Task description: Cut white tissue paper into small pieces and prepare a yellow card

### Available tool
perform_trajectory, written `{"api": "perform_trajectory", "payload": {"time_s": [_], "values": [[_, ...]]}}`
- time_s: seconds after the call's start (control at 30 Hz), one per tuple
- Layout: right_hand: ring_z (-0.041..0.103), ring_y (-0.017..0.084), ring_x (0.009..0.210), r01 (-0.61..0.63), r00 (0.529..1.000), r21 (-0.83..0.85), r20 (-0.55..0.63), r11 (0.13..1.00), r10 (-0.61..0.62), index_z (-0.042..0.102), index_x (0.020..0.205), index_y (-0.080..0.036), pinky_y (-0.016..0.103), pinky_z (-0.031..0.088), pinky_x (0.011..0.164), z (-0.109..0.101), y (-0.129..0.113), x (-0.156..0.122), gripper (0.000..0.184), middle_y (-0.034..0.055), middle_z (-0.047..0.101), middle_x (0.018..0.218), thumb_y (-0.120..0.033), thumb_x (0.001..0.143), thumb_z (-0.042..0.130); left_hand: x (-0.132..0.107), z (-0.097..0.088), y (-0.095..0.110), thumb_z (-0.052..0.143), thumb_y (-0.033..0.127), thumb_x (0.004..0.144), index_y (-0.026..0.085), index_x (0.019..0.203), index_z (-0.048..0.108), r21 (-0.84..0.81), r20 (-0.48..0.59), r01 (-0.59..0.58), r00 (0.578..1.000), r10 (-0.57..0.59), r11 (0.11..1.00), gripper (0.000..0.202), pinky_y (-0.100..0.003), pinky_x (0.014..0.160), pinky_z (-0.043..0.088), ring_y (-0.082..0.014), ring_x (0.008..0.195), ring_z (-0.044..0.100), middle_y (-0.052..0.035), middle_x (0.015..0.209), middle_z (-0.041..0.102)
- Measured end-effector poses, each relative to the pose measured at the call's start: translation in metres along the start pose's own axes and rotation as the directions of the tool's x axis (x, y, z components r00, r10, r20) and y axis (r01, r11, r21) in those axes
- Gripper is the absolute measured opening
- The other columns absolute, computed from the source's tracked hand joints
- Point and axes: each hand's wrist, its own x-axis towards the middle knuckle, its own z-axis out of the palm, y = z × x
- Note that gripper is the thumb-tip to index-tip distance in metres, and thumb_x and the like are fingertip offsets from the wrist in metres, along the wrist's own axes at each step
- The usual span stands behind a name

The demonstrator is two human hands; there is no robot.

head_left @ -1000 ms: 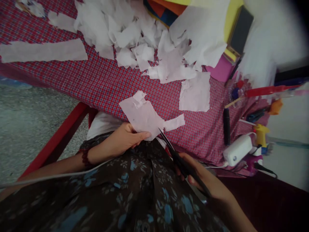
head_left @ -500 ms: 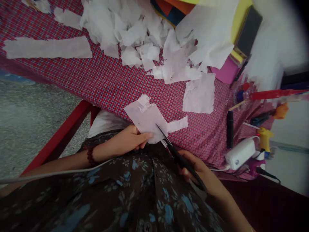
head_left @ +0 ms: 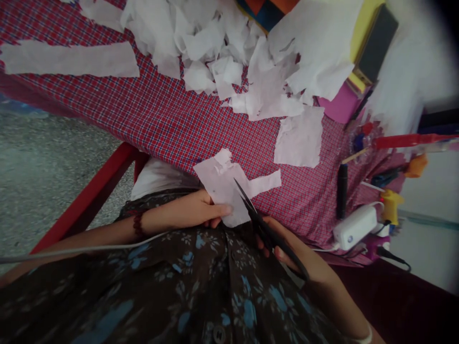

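My left hand (head_left: 201, 210) pinches the lower edge of a pale pink paper piece (head_left: 224, 184), held above my lap at the near edge of the table. My right hand (head_left: 297, 260) grips black scissors (head_left: 265, 227), and the blades reach up into the paper near its middle. A narrow tab of the paper (head_left: 266, 182) sticks out to the right of the blades. My left wrist wears a dark red bead bracelet (head_left: 138, 224).
A red checked cloth (head_left: 158, 119) covers the table. A heap of white paper scraps (head_left: 233, 57) lies at the back, a long strip (head_left: 71, 59) at the left. A black marker (head_left: 341, 188), white charger (head_left: 355, 227), glue gun (head_left: 390, 203) and coloured sheets lie at the right.
The scissor blades have advanced further up into the paper. My left hand has shifted slightly right with the piece, and the view has drifted a little.
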Motion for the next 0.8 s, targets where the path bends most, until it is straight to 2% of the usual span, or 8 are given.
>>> {"api": "perform_trajectory", "payload": {"time_s": [0.33, 0.47, 0.63, 0.8], "values": [[0.046, 0.019, 0.076, -0.038, 0.999, -0.013, -0.025, 0.999, 0.038, 0.049, 0.119, -0.025, 0.031, 0.036, 0.066, 0.0037, 0.0034, -0.0002, 0.057, 0.0043, 0.051, 0.092, -0.072, 0.086, 0.055, 0.0021, 0.0003, 0.0016, 0.052, 0.041, 0.09, 0.018, 0.055, 0.055, 0.013, 0.016, -0.005, 1.0, 0.005, 1.0, 0.042, -0.022, 0.052, 0.036, -0.0097, 0.048, 0.041, 0.0032, 0.052, 0.05], [0.042, 0.015, 0.068, -0.056, 0.996, 0.049, -0.068, 0.997, 0.06, 0.05, 0.113, -0.023, 0.028, 0.032, 0.059, 0.0062, 0.0053, 0.0018, 0.057, 0.0007, 0.048, 0.084, -0.071, 0.084, 0.059, 0.003, 0.0001, 0.001, 0.052, 0.042, 0.089, 0.018, 0.056, 0.055, 0.02, 0.024, -0.001, 1.0, 0.0, 1.0, 0.041, -0.022, 0.052, 0.037, -0.0094, 0.048, 0.041, 0.0032, 0.052, 0.05], [0.037, 0.01, 0.056, -0.143, 0.986, 0.079, -0.074, 0.987, 0.149, 0.048, 0.108, -0.021, 0.024, 0.027, 0.051, 0.0042, 0.0078, 0.0027, 0.055, -0.0031, 0.045, 0.076, -0.069, 0.084, 0.063, 0.0045, -0.0007, -0.0019, 0.053, 0.047, 0.088, 0.018, 0.057, 0.056, 0.037, 0.027, 0.006, 1.0, -0.007, 0.999, 0.043, -0.022, 0.053, 0.039, -0.0102, 0.05, 0.044, 0.0019, 0.054, 0.053], [0.047, 0.017, 0.076, -0.044, 0.999, -0.021, 0.021, 0.999, 0.044, 0.047, 0.112, -0.022, 0.03, 0.037, 0.064, -0.0006, 0.0016, 0.0033, 0.061, 0.0034, 0.051, 0.091, -0.075, 0.083, 0.056, 0.0038, -0.0016, -0.0017, 0.05, 0.045, 0.09, 0.018, 0.058, 0.055, 0.04, 0.029, 0.015, 0.999, -0.016, 0.999, 0.042, -0.022, 0.054, 0.038, -0.0098, 0.05, 0.042, 0.0024, 0.055, 0.052]]}}
